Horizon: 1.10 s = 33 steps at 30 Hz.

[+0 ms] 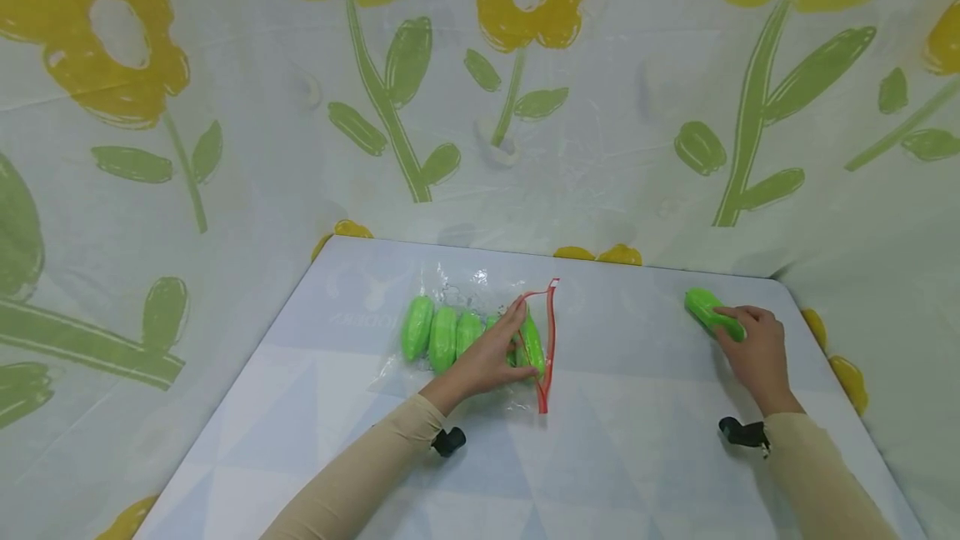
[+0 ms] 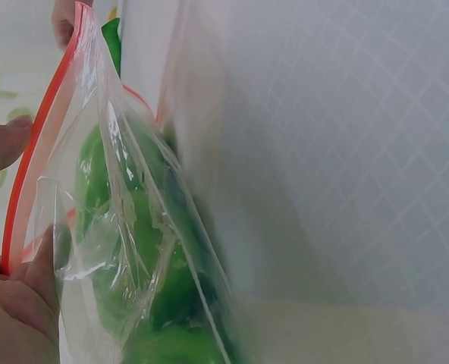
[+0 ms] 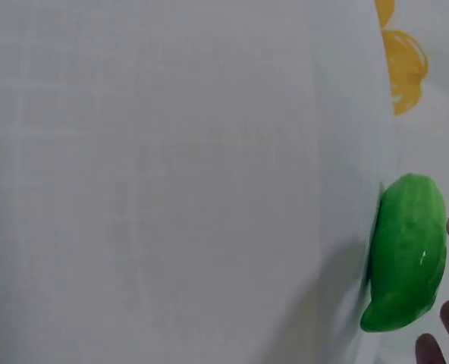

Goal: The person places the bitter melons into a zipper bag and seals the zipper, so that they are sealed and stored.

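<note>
A clear plastic zip bag [image 1: 457,277] with a red zip strip [image 2: 31,155] lies on the table, its mouth toward the right. Several smooth green fruit-shaped pieces [image 1: 417,328] are inside it. My left hand [image 1: 483,357] holds the bag at its mouth, the red strip running between the digits; part of the grip is hidden by the film. Far to the right, another green fruit-shaped piece [image 3: 409,250] with a pointed tip rests on the table. My right hand [image 1: 756,350] reaches over its near end, and the right wrist view shows the fingers spread beside it.
The pale table [image 1: 600,457] has a faint triangle pattern. A white curtain [image 1: 600,182] with printed yellow flowers hangs behind and around it. Black wrist-worn devices [image 1: 742,432] sit at both cuffs.
</note>
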### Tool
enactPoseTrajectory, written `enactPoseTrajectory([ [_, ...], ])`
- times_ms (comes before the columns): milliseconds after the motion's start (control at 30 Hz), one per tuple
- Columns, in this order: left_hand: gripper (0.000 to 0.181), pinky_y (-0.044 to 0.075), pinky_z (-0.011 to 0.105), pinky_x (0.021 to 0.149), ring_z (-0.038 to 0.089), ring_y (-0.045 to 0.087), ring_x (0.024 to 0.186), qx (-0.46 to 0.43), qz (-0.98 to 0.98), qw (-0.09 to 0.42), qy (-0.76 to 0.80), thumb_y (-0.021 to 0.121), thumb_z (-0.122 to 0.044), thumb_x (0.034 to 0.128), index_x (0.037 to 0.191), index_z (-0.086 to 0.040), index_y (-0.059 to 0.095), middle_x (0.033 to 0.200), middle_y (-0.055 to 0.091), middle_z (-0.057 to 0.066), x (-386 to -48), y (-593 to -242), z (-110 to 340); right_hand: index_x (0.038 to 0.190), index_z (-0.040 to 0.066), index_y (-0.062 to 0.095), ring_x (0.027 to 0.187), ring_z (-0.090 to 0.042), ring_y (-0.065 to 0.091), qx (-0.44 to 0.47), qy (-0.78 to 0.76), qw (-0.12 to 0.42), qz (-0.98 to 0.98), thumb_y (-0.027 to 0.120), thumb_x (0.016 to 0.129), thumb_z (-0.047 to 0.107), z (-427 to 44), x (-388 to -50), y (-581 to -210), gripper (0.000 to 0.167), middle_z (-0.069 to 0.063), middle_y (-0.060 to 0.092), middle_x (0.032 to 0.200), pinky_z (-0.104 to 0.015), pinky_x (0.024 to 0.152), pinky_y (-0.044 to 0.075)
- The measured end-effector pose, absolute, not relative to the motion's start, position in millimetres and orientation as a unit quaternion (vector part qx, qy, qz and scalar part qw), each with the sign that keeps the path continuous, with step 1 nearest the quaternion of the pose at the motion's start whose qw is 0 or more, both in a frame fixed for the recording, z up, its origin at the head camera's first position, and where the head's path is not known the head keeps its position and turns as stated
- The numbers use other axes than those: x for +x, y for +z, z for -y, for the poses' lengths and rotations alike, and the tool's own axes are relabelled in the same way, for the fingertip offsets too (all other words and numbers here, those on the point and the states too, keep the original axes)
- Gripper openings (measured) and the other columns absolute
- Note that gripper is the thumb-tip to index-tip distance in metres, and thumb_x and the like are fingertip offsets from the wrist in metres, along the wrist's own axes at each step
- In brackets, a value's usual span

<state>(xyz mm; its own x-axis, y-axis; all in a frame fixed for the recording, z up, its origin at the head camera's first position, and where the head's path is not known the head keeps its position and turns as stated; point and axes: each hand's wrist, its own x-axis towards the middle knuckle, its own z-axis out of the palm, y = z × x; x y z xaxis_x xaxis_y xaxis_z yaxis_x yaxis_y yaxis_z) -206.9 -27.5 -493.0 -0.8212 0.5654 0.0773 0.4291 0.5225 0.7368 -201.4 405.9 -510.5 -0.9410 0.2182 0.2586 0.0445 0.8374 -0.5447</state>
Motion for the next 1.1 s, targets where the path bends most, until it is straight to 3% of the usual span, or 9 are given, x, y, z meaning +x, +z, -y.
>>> enactPoseTrajectory([
  [267, 0.113, 0.050, 0.030, 0.103, 0.026, 0.065, 0.121, 0.291, -0.872, 0.080, 0.385, 0.083, -0.032, 0.0867, 0.165, -0.013, 0.004, 0.171, -0.003, -0.001, -208, -494, 26, 0.138, -0.006, 0.055, 0.127, -0.060, 0.040, -0.062, 0.265, 0.094, 0.958, 0.057, 0.100, 0.008, -417, -199, -508, 0.041, -0.041, 0.043, 0.141, -0.073, 0.099, 0.036],
  [567, 0.111, 0.051, 0.029, 0.102, 0.027, 0.065, 0.120, 0.286, -0.871, 0.084, 0.390, 0.084, -0.029, 0.0866, 0.164, -0.008, 0.007, 0.171, -0.001, 0.002, -206, -494, 26, 0.141, -0.002, 0.051, 0.104, -0.054, 0.057, -0.054, 0.239, 0.050, 0.968, 0.062, 0.098, 0.013, -419, -199, -506, 0.047, -0.040, 0.055, 0.124, -0.060, 0.074, 0.050],
  [800, 0.110, 0.051, 0.030, 0.103, 0.026, 0.063, 0.123, 0.280, -0.873, 0.089, 0.388, 0.084, -0.030, 0.0866, 0.164, -0.012, 0.008, 0.171, 0.004, 0.008, -205, -493, 27, 0.139, 0.000, 0.054, 0.102, -0.050, 0.059, -0.027, 0.253, 0.059, 0.965, 0.065, 0.098, 0.016, -403, -189, -512, 0.045, -0.036, 0.054, 0.120, -0.058, 0.074, 0.052],
  [1100, 0.111, 0.050, 0.031, 0.104, 0.026, 0.063, 0.124, 0.277, -0.873, 0.090, 0.391, 0.084, -0.030, 0.0865, 0.165, -0.014, 0.006, 0.171, 0.002, 0.002, -205, -492, 25, 0.137, 0.002, 0.057, 0.101, -0.047, 0.063, -0.002, 0.267, 0.048, 0.963, 0.067, 0.098, 0.017, -374, -175, -517, 0.044, -0.032, 0.054, 0.117, -0.052, 0.072, 0.058],
])
